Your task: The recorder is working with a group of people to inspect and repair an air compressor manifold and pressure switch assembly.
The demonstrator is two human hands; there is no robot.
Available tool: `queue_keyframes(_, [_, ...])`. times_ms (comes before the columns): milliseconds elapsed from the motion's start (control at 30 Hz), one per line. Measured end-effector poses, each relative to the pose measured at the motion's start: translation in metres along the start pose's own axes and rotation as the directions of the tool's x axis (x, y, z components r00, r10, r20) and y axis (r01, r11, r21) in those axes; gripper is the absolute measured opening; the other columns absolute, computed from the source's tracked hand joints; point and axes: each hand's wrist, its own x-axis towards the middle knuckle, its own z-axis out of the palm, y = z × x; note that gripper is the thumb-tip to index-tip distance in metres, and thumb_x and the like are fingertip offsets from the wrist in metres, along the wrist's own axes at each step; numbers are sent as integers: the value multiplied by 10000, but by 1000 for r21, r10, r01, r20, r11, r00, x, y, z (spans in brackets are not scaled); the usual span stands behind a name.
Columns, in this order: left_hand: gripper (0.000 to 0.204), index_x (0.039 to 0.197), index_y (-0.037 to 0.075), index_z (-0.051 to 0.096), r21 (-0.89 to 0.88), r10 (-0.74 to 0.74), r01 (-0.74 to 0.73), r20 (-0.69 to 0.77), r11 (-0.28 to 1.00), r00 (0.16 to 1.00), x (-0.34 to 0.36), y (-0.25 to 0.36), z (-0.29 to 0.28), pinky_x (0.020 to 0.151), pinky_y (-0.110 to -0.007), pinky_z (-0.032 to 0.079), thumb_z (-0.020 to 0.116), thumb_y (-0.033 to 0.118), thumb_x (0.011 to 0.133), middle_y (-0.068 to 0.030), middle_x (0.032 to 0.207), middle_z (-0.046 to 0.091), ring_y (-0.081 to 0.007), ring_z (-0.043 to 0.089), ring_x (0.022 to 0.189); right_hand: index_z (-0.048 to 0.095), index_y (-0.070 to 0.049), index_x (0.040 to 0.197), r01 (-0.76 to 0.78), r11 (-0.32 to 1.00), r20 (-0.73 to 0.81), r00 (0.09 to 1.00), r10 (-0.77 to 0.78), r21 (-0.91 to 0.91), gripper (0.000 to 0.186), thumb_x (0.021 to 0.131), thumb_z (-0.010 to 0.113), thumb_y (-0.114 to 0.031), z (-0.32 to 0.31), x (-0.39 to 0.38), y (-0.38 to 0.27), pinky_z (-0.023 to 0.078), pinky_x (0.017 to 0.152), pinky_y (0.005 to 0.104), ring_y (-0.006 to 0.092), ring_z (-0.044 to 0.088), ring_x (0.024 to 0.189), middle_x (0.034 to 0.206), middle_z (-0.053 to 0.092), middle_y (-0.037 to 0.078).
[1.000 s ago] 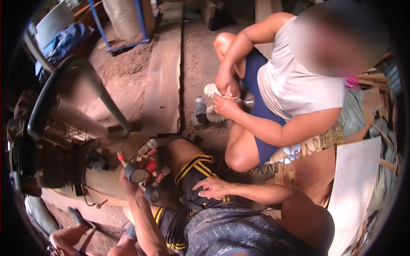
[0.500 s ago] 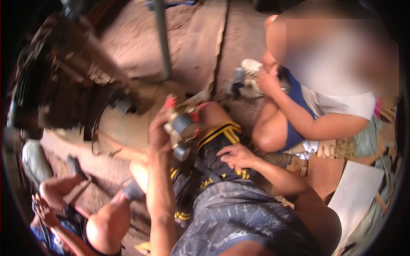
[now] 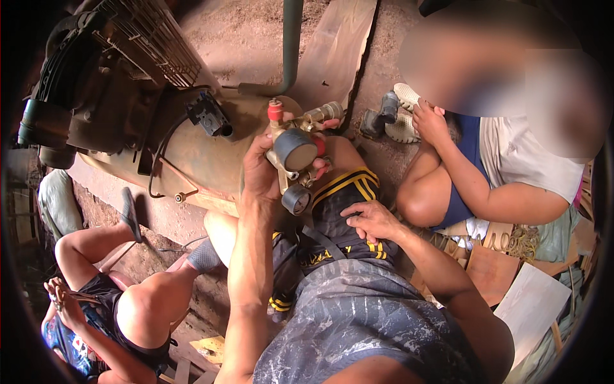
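Note:
My left hand point(image 3: 259, 168) is wrapped round a brass air-pressure manifold and holds it up over my lap. The manifold point(image 3: 281, 142) has a red-capped valve on top, two round dark gauges, and brass and red fittings at its right side. Some of my fingertips show past its far side. My right hand point(image 3: 373, 221) rests on my dark shorts point(image 3: 332, 224) with yellow stripes, its fingers loosely apart and holding nothing. Just beyond my left hand lies the brown tank point(image 3: 240, 118) of an air compressor, with a black switch box point(image 3: 208, 115) on it.
The compressor's dark pump point(image 3: 96, 125) and wire guard point(image 3: 150, 41) are at the upper left. A thin pipe end point(image 3: 181, 197) sticks out near the tank. One person point(image 3: 505, 192) crouches at right, another point(image 3: 147, 320) sits at lower left. Wood boards point(image 3: 531, 307) lie at right.
The view has shifted, and the picture is sharper. My left hand still holds the manifold, now with its gauges turned more toward me. My right hand has stayed on the shorts.

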Motion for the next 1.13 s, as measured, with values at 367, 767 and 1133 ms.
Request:
queue_keyframes(367, [700, 1555, 44, 260, -260, 88, -99, -52, 960, 995, -8, 0, -6, 689, -605, 640, 566, 348, 1002, -425, 1374, 449, -535, 616, 1099, 633, -13, 1293, 12, 1000, 22, 1000, -12, -14, 373, 941, 607, -135, -5, 6, -3, 450, 393, 286, 122, 546, 406, 643, 635, 71])
queue_keyframes(767, [704, 1567, 91, 260, -250, 83, -48, 131, 967, 988, -10, -1, -9, 774, -618, 619, 542, 415, 1010, -451, 1407, 398, -557, 640, 1047, 612, 15, 1303, 18, 999, -7, 1000, -18, 40, 395, 935, 623, -129, -2, 2, -6, 451, 389, 281, 116, 556, 430, 705, 660, 75])
queue_keyframes(1133, [770, 1563, 103, 280, 37, 82, -82, -1, 996, 997, -8, 4, -22, 753, -584, 638, 650, 391, 953, -372, 1469, 403, -544, 551, 1217, 624, 46, 1280, 289, 955, -149, 944, -296, -68, 432, 901, 666, -159, 2, 10, -21, 512, 535, 273, 110, 621, 544, 780, 702, 74])
